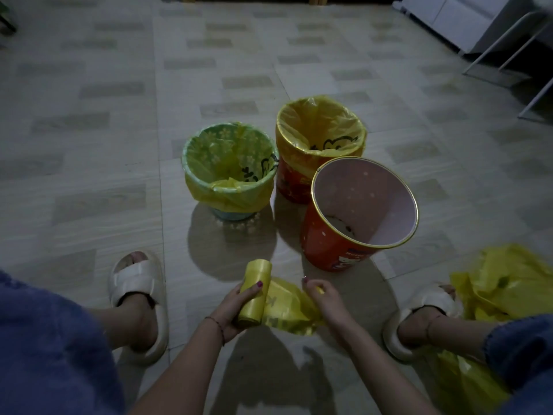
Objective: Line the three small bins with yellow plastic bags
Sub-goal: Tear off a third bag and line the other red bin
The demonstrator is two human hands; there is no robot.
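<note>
Left hand [236,307] grips the roll of yellow bags [255,293], thumb across its front, fingers wrapped behind. Right hand [323,298] pinches the loose yellow bag [288,310] that trails off the roll, fingers curled on the plastic just right of the roll. Both hands are low over the tiled floor [89,130], between the person's two feet in pale slippers, left slipper [139,295] and right slipper [419,319]. A bracelet sits on the left wrist. Crumpled yellow plastic [505,283] lies right of the roll, beside and partly under the right slipper.

Just beyond the roll stands the unlined red bin [332,250], tilted in view, pale pink inside, gold rim, no bag in it. Beyond and left of the roll is the green bin [229,166], lined, yellow bag folded over its rim. Behind the unlined red bin, touching or nearly touching it, is the second red bin [320,130], also lined with a yellow bag over the rim. Green bin and lined red bin sit just beside each other.

Far right of the bins, white furniture [454,19] and thin metal legs [508,46]. Dim lighting.
</note>
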